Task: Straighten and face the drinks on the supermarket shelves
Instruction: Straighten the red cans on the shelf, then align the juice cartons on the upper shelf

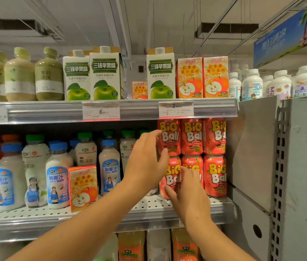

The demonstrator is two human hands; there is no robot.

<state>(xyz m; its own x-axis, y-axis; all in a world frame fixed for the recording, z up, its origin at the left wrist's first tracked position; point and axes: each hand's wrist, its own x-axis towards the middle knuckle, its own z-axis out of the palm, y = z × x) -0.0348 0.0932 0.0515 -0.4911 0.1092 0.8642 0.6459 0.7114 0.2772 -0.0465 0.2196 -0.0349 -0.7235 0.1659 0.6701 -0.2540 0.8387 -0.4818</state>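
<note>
- Head view: the left hand (146,161) reaches to the stack of red Big Ball cans at the right end of the middle shelf (149,206); its fingers are spread and lightly curved around the left side of the upper left can (170,137), thumb low by that can's base. How firmly it grips cannot be told.
- The right hand (188,193) lies against the lower left can (169,178), fingers straight and close together over the can's front; much of that label is hidden behind the hand.
- The cans stand two high, three across; the rightmost pair is partly cut off by the grey shelf upright (250,147).
- A stray apple juice carton (83,187) stands among the coconut drink bottles (109,166), tilted slightly.
- On the top shelf, a small apple carton (139,89) sits set back in a gap between the green apple vinegar cartons (104,76).
- The bottom shelf's drinks are cut off and blurred.
</note>
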